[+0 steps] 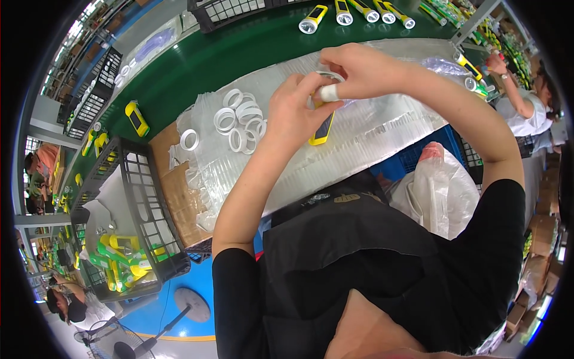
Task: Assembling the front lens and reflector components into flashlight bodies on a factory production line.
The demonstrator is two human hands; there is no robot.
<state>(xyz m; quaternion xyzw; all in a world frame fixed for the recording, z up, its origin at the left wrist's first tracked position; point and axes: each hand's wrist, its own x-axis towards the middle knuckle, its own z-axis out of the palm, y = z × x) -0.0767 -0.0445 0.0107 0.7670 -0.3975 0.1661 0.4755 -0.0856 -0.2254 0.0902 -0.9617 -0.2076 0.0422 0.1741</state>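
Left hand (289, 110) and right hand (366, 70) curl tightly around a yellow-and-black plastic flashlight (323, 128). Far white-rimmed flashlights (343, 13) look done; loose white plastic rings (248, 112) wait at left.

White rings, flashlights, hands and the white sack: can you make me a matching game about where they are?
Column one:
1. Pile of white rings
2. Row of flashlights
3. White sack
4. Left hand and right hand

Column two:
A. Below the plastic sheeting, on the picture's right
B. Close together at a yellow flashlight
C. On the plastic sheeting
D. On the green table, at the picture's top

Right pairs: 1-C, 2-D, 3-A, 4-B
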